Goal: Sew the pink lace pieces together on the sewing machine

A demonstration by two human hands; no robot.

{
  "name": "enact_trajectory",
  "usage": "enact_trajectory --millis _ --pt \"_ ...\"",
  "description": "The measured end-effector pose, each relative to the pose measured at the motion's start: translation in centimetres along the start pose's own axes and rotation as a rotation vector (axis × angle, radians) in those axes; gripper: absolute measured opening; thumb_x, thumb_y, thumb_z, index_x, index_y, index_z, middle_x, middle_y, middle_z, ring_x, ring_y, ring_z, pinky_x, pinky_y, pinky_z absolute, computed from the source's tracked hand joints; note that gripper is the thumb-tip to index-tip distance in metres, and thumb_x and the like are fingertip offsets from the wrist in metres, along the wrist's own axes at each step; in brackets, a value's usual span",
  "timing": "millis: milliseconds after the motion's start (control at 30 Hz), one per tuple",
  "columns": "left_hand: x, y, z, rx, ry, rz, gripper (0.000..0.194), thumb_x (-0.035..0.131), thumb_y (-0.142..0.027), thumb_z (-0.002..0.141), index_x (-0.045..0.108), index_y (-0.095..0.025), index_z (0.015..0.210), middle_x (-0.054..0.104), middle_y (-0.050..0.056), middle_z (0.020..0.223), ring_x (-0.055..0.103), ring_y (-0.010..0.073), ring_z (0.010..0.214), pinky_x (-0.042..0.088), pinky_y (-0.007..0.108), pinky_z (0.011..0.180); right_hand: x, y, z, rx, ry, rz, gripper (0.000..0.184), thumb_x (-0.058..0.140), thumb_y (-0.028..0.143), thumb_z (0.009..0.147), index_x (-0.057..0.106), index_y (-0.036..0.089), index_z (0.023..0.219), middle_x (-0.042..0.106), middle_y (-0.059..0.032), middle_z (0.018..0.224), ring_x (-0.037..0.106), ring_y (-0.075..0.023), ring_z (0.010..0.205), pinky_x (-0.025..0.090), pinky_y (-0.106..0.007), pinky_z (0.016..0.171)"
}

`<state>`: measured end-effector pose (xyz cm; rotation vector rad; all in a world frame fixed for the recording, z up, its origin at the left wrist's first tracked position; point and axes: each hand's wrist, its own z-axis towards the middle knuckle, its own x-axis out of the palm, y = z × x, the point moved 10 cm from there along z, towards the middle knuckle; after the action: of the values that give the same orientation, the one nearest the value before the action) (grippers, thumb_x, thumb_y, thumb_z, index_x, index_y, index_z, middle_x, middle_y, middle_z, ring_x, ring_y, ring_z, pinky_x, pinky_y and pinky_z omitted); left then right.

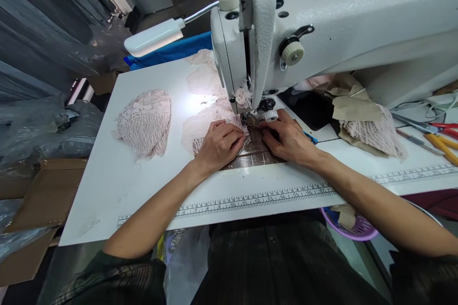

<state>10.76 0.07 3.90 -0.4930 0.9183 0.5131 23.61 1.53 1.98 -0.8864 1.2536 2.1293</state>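
While my left hand and right hand curl palm-down, lace sits under the left fingers, can't tell if either's gripping.

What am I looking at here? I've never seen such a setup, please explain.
A camera worn on a person's head took this picture, looking down. The big white machine is a sewing machine. Near its needle area, the person's left hand rests on pale pink lace fabric, and the right hand is over a shiny brown plate; whether either grips anything is unclear. A rounded patch of pale pink lace lies left on the white tabletop, which has a black printed ruler along its front.
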Motion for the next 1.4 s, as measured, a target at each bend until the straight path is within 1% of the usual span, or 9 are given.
enact_trajectory --millis 133,267,433,500,700,933,1133,1300,1400 --pt "0.5 -0.2 -0.1 0.050 0.024 0.037 0.015 0.054 -0.018 0.095 0.066 -0.016 0.086 0.071 0.005 0.090 0.065 0.0154 0.084 0.051 0.039 0.088 -0.1 0.5 0.2 -0.042 0.008 -0.002 0.027 0.048 0.020 0.092 0.070 0.017 0.106 0.057 -0.0106 0.103 0.056 -0.0192 0.080 0.048 -0.035 0.076" --pt "0.6 -0.3 -0.1 0.074 0.054 0.070 0.018 0.051 -0.018 0.096 0.066 -0.015 0.087 0.070 0.006 0.090 0.064 0.0167 0.084 0.054 0.038 0.083 1.5 1.5 0.1 -0.182 0.136 -0.031 0.036 0.045 0.022 0.095 0.064 0.021 0.126 0.055 -0.0134 0.112 0.057 -0.0219 0.088 0.048 -0.038 0.079" --pt "0.4 -0.8 -0.4 0.083 0.103 0.031 0.018 0.051 -0.018 0.095 0.068 -0.017 0.095 0.072 0.005 0.099 0.066 0.0151 0.088 0.047 0.045 0.101 3.0 1.1 -0.1 -0.246 0.206 -0.109 0.044 0.048 0.019 0.093 0.060 0.025 0.135 0.055 -0.0125 0.104 0.055 -0.0241 0.089 0.047 -0.040 0.080" --pt "0.2 -0.8 -0.5 0.077 0.108 0.030 0.018 0.051 -0.019 0.095 0.069 -0.018 0.097 0.072 0.005 0.101 0.066 0.0154 0.088 0.045 0.046 0.102 3.0 1.0 -0.1 -0.248 0.191 -0.108 0.044 0.047 0.018 0.093 0.060 0.026 0.134 0.054 -0.0128 0.105 0.054 -0.0244 0.090 0.047 -0.041 0.080" --pt "0.5 -1.2 -0.5 0.148 0.134 0.065 0.018 0.051 -0.019 0.094 0.068 -0.015 0.099 0.071 0.009 0.102 0.064 0.0196 0.088 0.050 0.039 0.084 2.5 1.5 0.0 -0.238 0.175 -0.066 0.041 0.046 0.017 0.091 0.066 0.023 0.127 0.055 -0.0134 0.107 0.054 -0.0255 0.097 0.046 -0.042 0.085" --pt "0.8 -2.0 -0.7 0.230 0.183 0.160 0.021 0.048 -0.017 0.094 0.068 -0.015 0.100 0.070 0.010 0.103 0.064 0.0205 0.088 0.052 0.041 0.087 1.0 1.1 0.3 -0.123 0.098 0.039 0.039 0.044 0.015 0.093 0.067 0.020 0.124 0.060 -0.0085 0.096 0.057 -0.0188 0.084 0.048 -0.034 0.079" --pt "0.8 -2.2 -0.7 0.229 0.176 0.192 0.023 0.047 -0.018 0.094 0.069 -0.013 0.093 0.070 0.010 0.096 0.065 0.0193 0.083 0.050 0.042 0.093 2.1 2.0 -0.2 -0.272 0.153 -0.033 0.038 0.046 0.018 0.091 0.071 0.026 0.118 0.057 -0.0110 0.106 0.056 -0.0237 0.098 0.046 -0.041 0.087" --pt "0.4 -2.5 -0.8 0.218 0.145 0.201 0.025 0.048 -0.022 0.095 0.072 -0.013 0.095 0.072 0.009 0.097 0.067 0.0186 0.082 0.041 0.052 0.106 2.5 2.0 -0.4 -0.327 0.162 -0.091 0.037 0.046 0.018 0.091 0.072 0.026 0.117 0.056 -0.0116 0.108 0.053 -0.0253 0.102 0.046 -0.043 0.088" --pt "0.1 -2.7 -0.6 0.195 0.127 0.217 0.028 0.048 -0.022 0.095 0.073 -0.012 0.090 0.072 0.009 0.092 0.067 0.0196 0.082 0.041 0.051 0.103 2.6 2.2 -0.6 -0.349 0.159 -0.127 0.037 0.046 0.017 0.091 0.070 0.024 0.119 0.056 -0.0128 0.110 0.052 -0.0262 0.103 0.046 -0.044 0.087"
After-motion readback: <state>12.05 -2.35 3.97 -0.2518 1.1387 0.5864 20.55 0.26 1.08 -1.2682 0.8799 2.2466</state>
